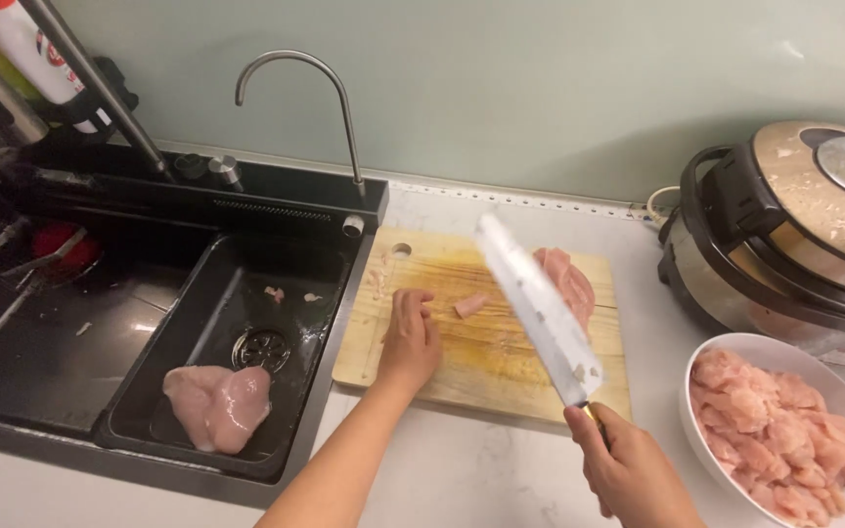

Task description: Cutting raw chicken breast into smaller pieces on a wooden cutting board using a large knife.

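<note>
Head view: looking down on a pale counter point(501, 469) with a black sink on the left and a cutting board in the middle.
Far left: a red-and-white bottle point(26, 39) stands in a dark rack above the sink's flat side, where a red scrubber point(63, 244) lies.
Sink: the black basin point(207, 293) holds a whole raw chicken breast point(217, 406) near its front edge, with a few small scraps near the drain point(261, 347).
Faucet: a curved metal faucet point(330, 93) arches over the back rim of the basin.
Board: a wooden cutting board point(501, 367) lies just right of the sink, touching its rim or nearly so.
Left hand point(410, 337): rests palm down on the board's left part, fingers curled loosely, its grip holding nothing that I can see.
Small piece: a pink chicken strip point(468, 306) lies on the board just right of the left hand's fingers, apart from them.
Large piece: a bigger slab of raw chicken point(569, 284) sits toward the board's far right corner, partly behind the blade.
Cleaver point(540, 308): blurred, raised above the board, blade slanting away to the upper left.
Right hand point(633, 469): its grip is wrapped tight round the cleaver's handle, over the counter in front of the board.
Bowl: a white bowl point(726, 342) at the right edge is heaped with cut chicken pieces point(775, 430).
Far right: a round cooker point(794, 225) with a dark rim stands behind the bowl.
</note>
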